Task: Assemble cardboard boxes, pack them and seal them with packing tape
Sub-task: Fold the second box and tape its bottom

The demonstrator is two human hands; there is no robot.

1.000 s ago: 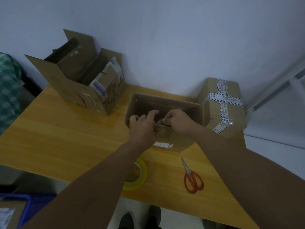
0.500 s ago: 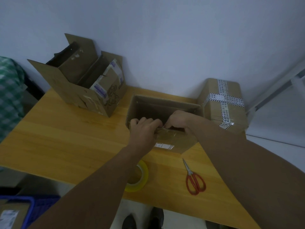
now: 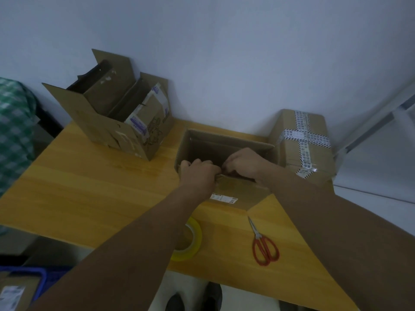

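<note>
An open cardboard box (image 3: pixel 238 194) with a white label on its near wall stands in the middle of the wooden table (image 3: pixel 89 187). My left hand (image 3: pixel 198 173) grips the box's near rim, fingers curled over the edge. Close beside it my right hand (image 3: pixel 243 163) curls over the same rim, fingers reaching down inside. What the fingers touch inside is hidden. A roll of yellow packing tape (image 3: pixel 190 241) lies near the table's front edge, partly under my left forearm. Red-handled scissors (image 3: pixel 263 245) lie to its right.
A sealed box (image 3: pixel 303 144) crossed with printed tape stands at the back right, touching the open box. A larger open carton (image 3: pixel 116 122) holding flat cartons stands at the back left. A blue crate (image 3: pixel 22 286) sits on the floor at the lower left. Green checked cloth (image 3: pixel 13 131) is at the left edge.
Both hands stay at the box's near rim; the right hand has shifted slightly further over the edge into the box. The view has tilted a little; the box and tools have not moved.
</note>
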